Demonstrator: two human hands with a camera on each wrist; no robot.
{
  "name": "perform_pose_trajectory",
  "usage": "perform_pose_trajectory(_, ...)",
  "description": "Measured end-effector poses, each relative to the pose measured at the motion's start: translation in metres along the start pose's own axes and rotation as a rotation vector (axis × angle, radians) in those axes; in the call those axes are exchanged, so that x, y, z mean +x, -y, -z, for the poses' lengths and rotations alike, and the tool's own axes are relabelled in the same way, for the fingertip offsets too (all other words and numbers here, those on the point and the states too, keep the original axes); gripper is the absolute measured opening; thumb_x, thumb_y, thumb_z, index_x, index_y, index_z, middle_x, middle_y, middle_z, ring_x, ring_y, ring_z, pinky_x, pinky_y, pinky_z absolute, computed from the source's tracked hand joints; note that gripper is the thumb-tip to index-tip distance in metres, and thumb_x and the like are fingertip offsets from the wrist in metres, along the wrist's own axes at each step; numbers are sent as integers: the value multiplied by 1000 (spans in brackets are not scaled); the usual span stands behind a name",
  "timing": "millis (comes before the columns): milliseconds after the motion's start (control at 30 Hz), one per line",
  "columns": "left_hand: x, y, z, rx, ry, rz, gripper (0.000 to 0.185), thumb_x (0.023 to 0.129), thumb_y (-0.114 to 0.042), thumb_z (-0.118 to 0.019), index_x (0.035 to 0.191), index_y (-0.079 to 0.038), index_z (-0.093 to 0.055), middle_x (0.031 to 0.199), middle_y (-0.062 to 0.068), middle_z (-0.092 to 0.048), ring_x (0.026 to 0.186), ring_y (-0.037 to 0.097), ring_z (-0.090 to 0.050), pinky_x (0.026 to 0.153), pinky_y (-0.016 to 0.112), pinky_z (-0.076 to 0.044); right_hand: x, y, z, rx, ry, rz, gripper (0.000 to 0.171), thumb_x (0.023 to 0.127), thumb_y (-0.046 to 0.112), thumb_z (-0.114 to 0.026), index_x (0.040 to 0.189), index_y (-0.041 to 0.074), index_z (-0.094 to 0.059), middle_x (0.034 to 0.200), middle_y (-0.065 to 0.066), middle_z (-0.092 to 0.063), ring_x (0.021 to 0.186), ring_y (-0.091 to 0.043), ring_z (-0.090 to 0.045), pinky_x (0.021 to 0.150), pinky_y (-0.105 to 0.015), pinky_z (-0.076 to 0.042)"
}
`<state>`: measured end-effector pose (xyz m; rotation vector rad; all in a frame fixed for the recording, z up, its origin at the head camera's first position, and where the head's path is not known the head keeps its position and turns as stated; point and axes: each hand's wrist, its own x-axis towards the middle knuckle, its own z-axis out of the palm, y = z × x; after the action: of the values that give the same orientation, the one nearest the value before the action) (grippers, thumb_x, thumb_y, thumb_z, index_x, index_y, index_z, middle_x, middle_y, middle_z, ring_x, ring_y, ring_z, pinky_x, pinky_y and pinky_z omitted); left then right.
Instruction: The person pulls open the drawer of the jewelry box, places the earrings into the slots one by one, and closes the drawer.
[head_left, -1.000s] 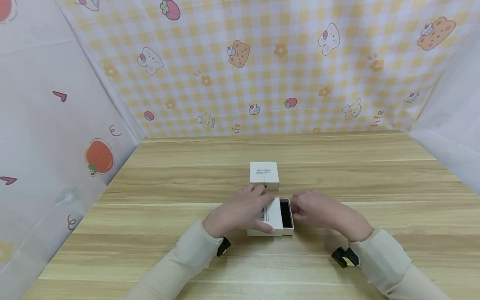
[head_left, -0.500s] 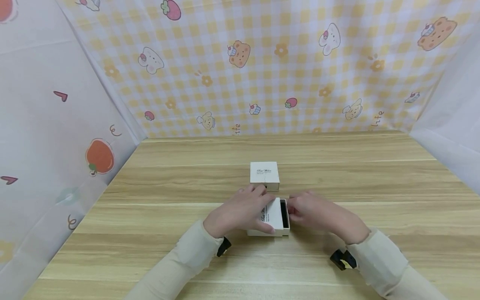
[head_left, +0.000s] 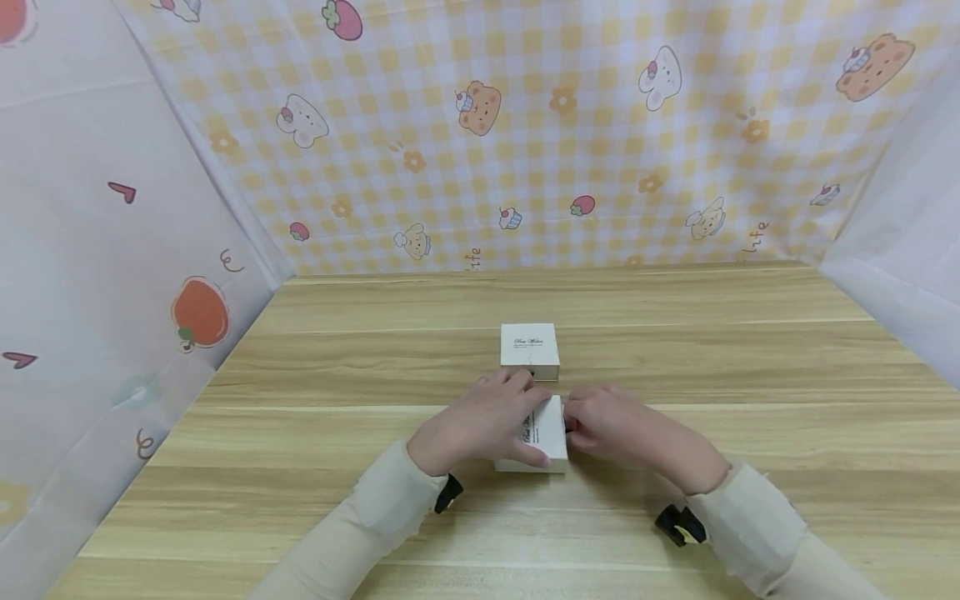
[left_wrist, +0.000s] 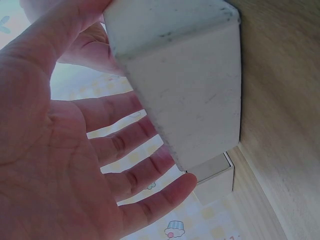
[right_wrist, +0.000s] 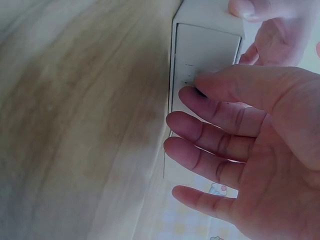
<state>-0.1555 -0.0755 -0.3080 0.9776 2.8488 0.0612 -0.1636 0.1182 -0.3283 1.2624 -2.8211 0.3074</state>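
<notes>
Right wrist view alone shows right hand [right_wrist: 250, 145] fingers [right_wrist: 210, 112] straight against the white box's [head_left: 542, 433] end; left hand [head_left: 480, 425] clasps it, long axis left-right

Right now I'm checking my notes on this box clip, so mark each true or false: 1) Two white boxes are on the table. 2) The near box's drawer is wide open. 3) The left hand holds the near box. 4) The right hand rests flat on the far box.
1) True: a near box and a far box sit on the wooden table.
2) False: no dark inside shows; the drawer looks shut.
3) True: the left hand grips it.
4) False: the right hand presses the near box's right end.
</notes>
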Motion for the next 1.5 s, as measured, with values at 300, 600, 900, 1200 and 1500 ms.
perform_pose_trajectory(300, 1, -1, -1, 16, -2, -4, 78, 71, -60, -69, 135, -19, -49, 120, 0, -49, 110, 19, -44, 89, 33, -41, -1, 1, 0, 4, 1, -8, 9, 81, 10, -65, 75, 15, -61, 74, 7, -56, 65, -5, -44, 68, -33, -44)
perform_pose_trajectory(600, 1, -1, 1, 11, 13, 6, 79, 71, -60, -69, 135, -19, -48, 122, 0, -48, 109, 18, -44, 90, 33, -40, -2, -1, 3, 71, 69, -78, 4, 83, 16, -66, 81, 14, -63, 76, 8, -55, 67, -5, -45, 68, -30, -44)
perform_pose_trajectory(900, 1, 0, 0, -3, 0, -4, 79, 70, -59, -71, 134, -19, -49, 116, -1, -49, 104, 17, -44, 87, 31, -40, -6, -8, 17, 263, 95, -189, 16, 85, 21, -66, 92, 10, -56, 81, 4, -57, 71, -8, -50, 64, -24, -44)
perform_pose_trajectory(1200, 1, 1, 0, -3, -6, -41, 82, 70, -59, -71, 137, -17, -47, 118, -1, -50, 104, 16, -43, 88, 29, -40, -2, -9, 14, 266, 45, -206, 30, 90, 24, -61, 110, 2, -59, 98, -5, -64, 91, -17, -60, 79, -36, -50)
perform_pose_trajectory(1500, 1, 1, 0, 10, -14, -56, 86, 70, -59, -71, 138, -13, -44, 123, 1, -51, 113, 18, -45, 97, 31, -38, 3, -8, 3, 189, 4, -155, 28, 89, 22, -61, 109, 2, -62, 91, -2, -64, 83, -13, -57, 74, -33, -48)
